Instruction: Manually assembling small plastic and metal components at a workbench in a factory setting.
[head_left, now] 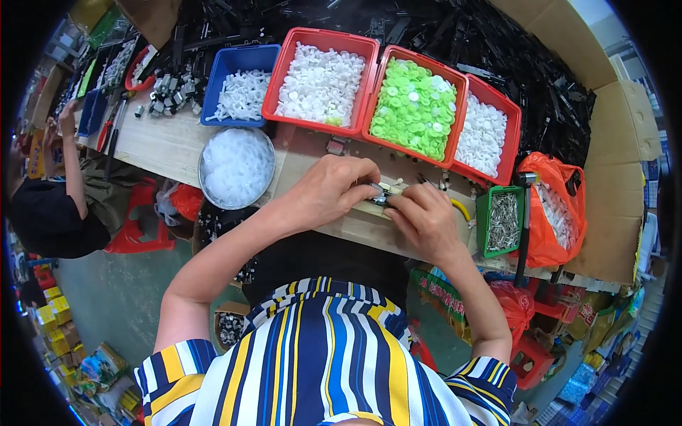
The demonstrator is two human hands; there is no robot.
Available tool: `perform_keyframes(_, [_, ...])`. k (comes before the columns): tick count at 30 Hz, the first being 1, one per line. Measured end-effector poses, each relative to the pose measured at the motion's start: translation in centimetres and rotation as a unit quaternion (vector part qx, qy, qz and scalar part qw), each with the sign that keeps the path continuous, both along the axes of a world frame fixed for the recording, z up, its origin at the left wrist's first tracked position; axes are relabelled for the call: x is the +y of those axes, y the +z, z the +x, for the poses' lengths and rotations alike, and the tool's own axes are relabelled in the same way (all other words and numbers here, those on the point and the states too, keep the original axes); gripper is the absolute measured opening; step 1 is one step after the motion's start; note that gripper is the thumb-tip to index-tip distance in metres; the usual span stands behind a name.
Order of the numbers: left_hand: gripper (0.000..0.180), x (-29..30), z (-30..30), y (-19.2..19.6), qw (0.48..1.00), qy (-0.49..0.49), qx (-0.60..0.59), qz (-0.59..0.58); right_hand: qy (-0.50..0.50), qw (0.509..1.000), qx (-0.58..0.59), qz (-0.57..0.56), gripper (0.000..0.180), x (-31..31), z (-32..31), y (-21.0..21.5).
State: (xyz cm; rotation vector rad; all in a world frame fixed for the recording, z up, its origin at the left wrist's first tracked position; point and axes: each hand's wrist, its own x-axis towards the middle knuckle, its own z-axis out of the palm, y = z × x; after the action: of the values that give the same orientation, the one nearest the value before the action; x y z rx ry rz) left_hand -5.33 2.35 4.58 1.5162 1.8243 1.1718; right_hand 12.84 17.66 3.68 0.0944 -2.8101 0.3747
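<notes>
My left hand [334, 188] and my right hand [430, 221] meet over the front of the wooden worktable [302, 160]. Between their fingertips is a small part with shiny metal and dark areas [381, 196], pinched from both sides. Its exact kind cannot be made out, as the fingers cover much of it. A yellow-handled tool [462, 209] lies just right of my right hand, partly hidden. Beyond my fingers stand a red bin of white plastic pieces [312, 125] and a red bin of bright green discs [403, 149].
On the left are a blue bin [245, 57] of white pieces and a round bowl [202, 177] of translucent pieces. On the right stand another red bin [490, 177], a green bin [484, 224] of metal pieces and an orange bag [572, 238]. Black parts [455, 35] lie behind. Another person [53, 206] sits far left.
</notes>
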Motion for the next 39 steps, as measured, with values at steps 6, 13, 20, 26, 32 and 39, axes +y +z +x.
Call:
perform_keyframes(6, [0.020,0.1,1.7,-0.4,0.997,0.069,-0.044,-0.008,-0.073,0.983,0.088,-0.144,0.033,-1.2,-1.5,-0.7])
perform_keyframes(13, [0.021,-0.8,2.5,-1.4,0.987,0.137,0.055,0.064,-0.069,0.988,0.038,-0.134,0.026,-1.1,-2.3,-0.7])
perform_keyframes(20, [0.029,-2.6,1.8,-3.1,0.988,0.093,0.111,0.058,-0.036,0.997,-0.034,-0.062,0.019,-1.0,-4.1,0.9])
perform_keyframes(26, [0.036,-3.0,1.7,-3.9,0.968,0.076,0.226,0.083,-0.023,0.995,-0.069,-0.074,0.020,-0.8,-4.0,0.9])
perform_keyframes(32, [0.037,-3.4,1.6,-3.5,0.935,0.017,0.345,0.082,-0.051,0.988,-0.036,-0.140,0.021,0.1,-1.7,1.4])
perform_keyframes(39, [0.025,-2.2,-0.7,-1.7,0.985,0.029,0.122,0.117,-0.402,0.912,0.053,-0.067,0.014,5.9,9.4,1.8])
